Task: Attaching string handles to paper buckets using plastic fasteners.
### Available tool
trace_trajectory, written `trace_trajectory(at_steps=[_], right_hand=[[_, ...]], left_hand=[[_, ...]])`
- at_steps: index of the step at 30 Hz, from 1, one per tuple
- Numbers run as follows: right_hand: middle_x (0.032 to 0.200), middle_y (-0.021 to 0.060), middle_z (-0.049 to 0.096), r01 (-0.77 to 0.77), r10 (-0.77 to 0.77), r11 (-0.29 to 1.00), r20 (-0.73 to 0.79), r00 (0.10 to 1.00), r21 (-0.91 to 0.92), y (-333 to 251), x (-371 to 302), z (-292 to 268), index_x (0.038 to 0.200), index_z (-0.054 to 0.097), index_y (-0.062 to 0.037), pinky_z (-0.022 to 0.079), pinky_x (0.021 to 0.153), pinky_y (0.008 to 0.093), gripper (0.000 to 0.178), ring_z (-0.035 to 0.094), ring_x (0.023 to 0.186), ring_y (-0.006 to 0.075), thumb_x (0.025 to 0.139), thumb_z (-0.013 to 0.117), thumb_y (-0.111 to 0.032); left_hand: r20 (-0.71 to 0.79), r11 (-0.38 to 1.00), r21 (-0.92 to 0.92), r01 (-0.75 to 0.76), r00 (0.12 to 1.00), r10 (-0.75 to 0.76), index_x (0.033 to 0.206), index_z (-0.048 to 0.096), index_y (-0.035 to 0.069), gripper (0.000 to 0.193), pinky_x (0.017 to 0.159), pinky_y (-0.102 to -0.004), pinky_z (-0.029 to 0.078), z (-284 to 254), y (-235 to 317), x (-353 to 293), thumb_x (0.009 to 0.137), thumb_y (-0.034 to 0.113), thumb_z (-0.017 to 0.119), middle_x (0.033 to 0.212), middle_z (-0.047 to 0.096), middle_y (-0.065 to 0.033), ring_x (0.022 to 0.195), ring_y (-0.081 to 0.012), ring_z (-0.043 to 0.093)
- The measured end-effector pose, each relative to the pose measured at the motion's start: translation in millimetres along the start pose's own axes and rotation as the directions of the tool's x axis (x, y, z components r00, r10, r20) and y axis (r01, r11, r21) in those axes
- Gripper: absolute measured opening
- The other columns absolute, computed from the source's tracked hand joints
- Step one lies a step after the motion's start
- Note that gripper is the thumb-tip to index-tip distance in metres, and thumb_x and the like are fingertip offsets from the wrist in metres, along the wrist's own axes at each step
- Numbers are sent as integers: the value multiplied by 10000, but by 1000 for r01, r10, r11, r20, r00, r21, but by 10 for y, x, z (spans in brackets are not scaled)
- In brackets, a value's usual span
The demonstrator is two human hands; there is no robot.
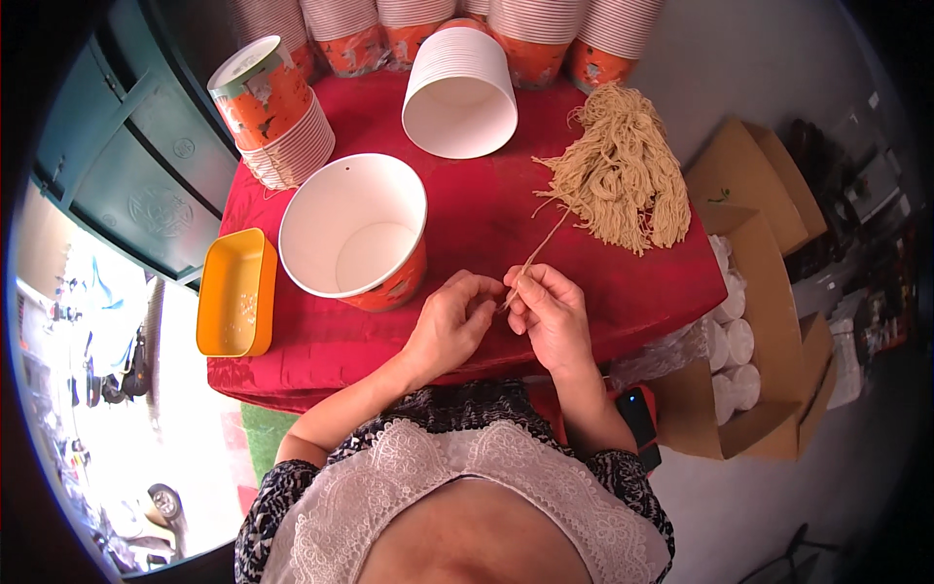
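Note:
Near the front edge of the table, my right hand (551, 310) pinches a thin tan string (545, 243), which slants up toward the bundle of tan strings (623, 165). My left hand (455, 319) is close beside it, fingers curled and thumb near the string's lower end; whether it grips the string is hard to make out. Just beyond my left hand stands a large white-lined paper bucket (321, 224) with an orange outside and a small dark hole near its rim. Its mouth faces me.
A stack of white buckets (467, 107) lies tipped at the back, before several taller stacks. At left are another stack (282, 127) and a yellow tray (216, 302) with small clear bits. Beside the red-covered table (477, 209), a cardboard box (769, 321) holds white rolls.

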State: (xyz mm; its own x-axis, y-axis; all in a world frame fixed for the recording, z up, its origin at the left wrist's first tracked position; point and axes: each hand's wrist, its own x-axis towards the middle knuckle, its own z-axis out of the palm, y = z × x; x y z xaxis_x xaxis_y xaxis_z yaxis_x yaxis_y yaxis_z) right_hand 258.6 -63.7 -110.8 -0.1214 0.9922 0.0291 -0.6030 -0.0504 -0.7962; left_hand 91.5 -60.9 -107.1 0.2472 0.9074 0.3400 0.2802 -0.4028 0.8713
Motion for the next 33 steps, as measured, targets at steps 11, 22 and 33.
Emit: trace_trajectory(at_steps=[11, 22, 33], right_hand=[[963, 76, 655, 15, -15, 1000, 26, 1000, -3, -6, 22, -124, 964, 647, 2, 454, 512, 224, 145, 552, 675, 71, 990, 607, -135], [736, 37, 650, 209, -416, 746, -197, 888, -632, -709, 238, -526, 835, 653, -16, 382, 479, 215, 165, 497, 528, 51, 957, 576, -96], [1216, 208, 624, 625, -495, 163, 485, 721, -763, -450, -39, 119, 1262, 578, 28, 541, 845, 380, 383, 648, 1043, 329, 882, 633, 14]], left_hand=[[101, 979, -61, 196, 977, -190, 899, 649, -21, 92, 623, -281, 474, 24, 28, -11, 872, 54, 695, 783, 625, -72, 687, -132, 568], [284, 758, -414, 504, 862, -419, 874, 577, 20, 94, 535, -212, 395, -293, 156, -61, 947, 74, 604, 710, 565, 13, 608, -43, 485], [176, 915, -159, 371, 923, -343, 853, 611, -11, 67, 573, -267, 449, -318, 238, -116, 882, 45, 635, 706, 603, -30, 649, -78, 529]])
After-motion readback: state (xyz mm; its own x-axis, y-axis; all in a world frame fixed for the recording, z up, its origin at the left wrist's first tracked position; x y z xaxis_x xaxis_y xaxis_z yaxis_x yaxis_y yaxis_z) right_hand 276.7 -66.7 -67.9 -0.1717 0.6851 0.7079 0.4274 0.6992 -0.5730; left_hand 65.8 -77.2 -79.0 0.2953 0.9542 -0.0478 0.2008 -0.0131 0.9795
